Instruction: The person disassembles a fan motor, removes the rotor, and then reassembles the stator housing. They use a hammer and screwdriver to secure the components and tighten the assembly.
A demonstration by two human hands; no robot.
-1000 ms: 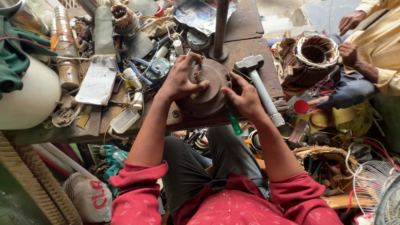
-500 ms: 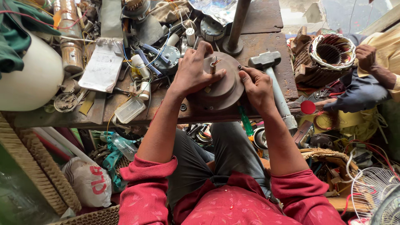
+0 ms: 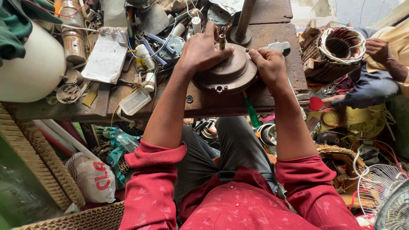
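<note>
A round, brown, dusty metal motor housing [image 3: 226, 74], stepped like a shallow dome with a short shaft standing at its centre, is seen lying flat near the front edge of the wooden worktop [image 3: 204, 102]. It is gripped at 3 o'clock by the right hand [image 3: 268, 66], fingers curled on its rim, and at 10 o'clock by the left hand [image 3: 200, 51], fingers clamped over its top. A green-handled screwdriver [image 3: 251, 111] lies at 5 o'clock, a wound stator [image 3: 341, 49] farther off at 3 o'clock.
</note>
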